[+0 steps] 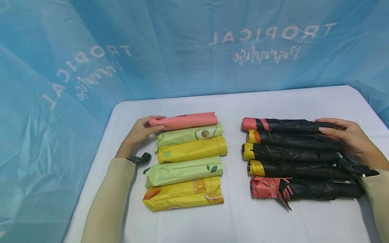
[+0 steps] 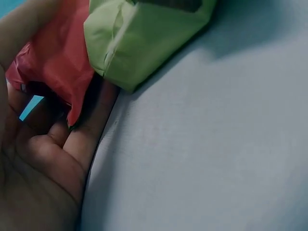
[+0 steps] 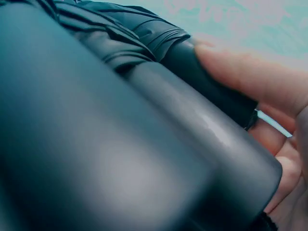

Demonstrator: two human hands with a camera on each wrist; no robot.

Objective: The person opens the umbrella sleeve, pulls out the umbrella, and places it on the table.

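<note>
My left hand [image 1: 141,133] pinches the left end of a pink umbrella sleeve [image 1: 188,120], thumb in front and fingers behind. That sleeve is farthest back in the left column, and its red end [image 2: 62,53] shows in the left wrist view beside a green sleeve [image 2: 139,43]. On the right, my right hand [image 1: 354,136] grips the handle end of the farthest folded umbrella [image 1: 291,126], black with a pink tip. The thumb lies over its black handle [image 3: 216,89] in the right wrist view, next to a second handle [image 3: 207,122].
Below the pink sleeve lie an avocado-print sleeve [image 1: 188,134], yellow sleeve [image 1: 191,150], green sleeve [image 1: 185,172] and orange-print sleeve [image 1: 185,194]. Several black umbrellas [image 1: 301,156] lie parallel at right on the white table [image 1: 234,222]. Blue curtains [image 1: 188,67] stand behind and left.
</note>
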